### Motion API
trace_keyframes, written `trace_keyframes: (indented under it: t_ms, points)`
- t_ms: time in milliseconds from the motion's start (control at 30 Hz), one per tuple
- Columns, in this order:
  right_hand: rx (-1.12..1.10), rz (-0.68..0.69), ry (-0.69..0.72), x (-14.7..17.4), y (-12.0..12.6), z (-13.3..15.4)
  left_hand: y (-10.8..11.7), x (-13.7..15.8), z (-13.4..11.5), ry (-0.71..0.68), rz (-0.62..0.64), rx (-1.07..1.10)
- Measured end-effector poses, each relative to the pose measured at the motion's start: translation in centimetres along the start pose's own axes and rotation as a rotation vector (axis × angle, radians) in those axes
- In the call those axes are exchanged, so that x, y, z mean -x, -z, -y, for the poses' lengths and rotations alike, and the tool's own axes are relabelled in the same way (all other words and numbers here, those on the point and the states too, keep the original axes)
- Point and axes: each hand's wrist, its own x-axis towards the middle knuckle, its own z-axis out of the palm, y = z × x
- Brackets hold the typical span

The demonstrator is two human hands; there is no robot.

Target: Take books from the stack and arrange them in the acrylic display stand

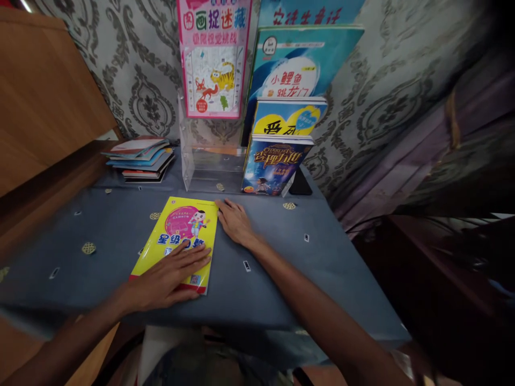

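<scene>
A yellow book [153, 252] with a pink circle, a cartoon child and blue lettering lies closed on the blue-grey tablecloth. My left hand [171, 276] rests flat across its lower part, fingers stretched out over the cover and hiding some of the lettering. At the upper right corner of the book, my right hand [236, 221] lies on the cloth with its fingertips touching or right beside the corner. Its fingers are slightly bent, with nothing visibly gripped.
Behind the yellow book stands a clear acrylic rack [213, 179]. A pink picture book [213, 80] sits upright in it, and several books, a dark blue one [276, 166] in front, fill its right side. At the back left is a book stack [140, 155]; a black phone [301, 183] lies right.
</scene>
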Motion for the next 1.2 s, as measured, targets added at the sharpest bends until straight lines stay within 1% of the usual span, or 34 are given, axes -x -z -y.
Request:
trace_keyframes:
  t_ms: [167,367,500,633,767,900,1000,1100,1200]
  points:
    - [-0.019,0.017,0.04,0.1,0.0,0.1,-1.0,-0.5,-0.6,0.034,-0.031,-0.062]
    - [-0.017,0.055,0.087,0.6,0.2,0.3,-3.0,-2.9,-2.0,0.135,-0.105,-0.186]
    - [-0.077,0.06,0.137,1.9,0.5,0.4,-3.6,-4.0,-2.6,0.17,-0.188,-0.235]
    - [-0.157,0.054,0.19,4.5,1.3,0.8,-3.7,-4.0,-3.2,0.134,-0.281,-0.282]
    - [-0.254,0.046,0.205,8.0,2.5,1.6,-3.6,-3.9,-3.7,0.119,-0.272,-0.33]
    - [-0.358,0.066,0.237,10.9,3.2,2.2,-3.7,-3.8,-3.8,0.06,-0.269,-0.412]
    - [-0.407,0.076,0.244,11.9,3.4,2.4,-3.9,-3.7,-3.7,0.029,-0.292,-0.441]
    - [-0.422,0.069,0.247,12.0,3.3,2.2,-3.8,-3.7,-3.6,0.015,-0.309,-0.422]
    - [-0.434,0.067,0.259,11.9,3.1,1.9,-3.6,-3.8,-3.8,-0.009,-0.357,-0.433]
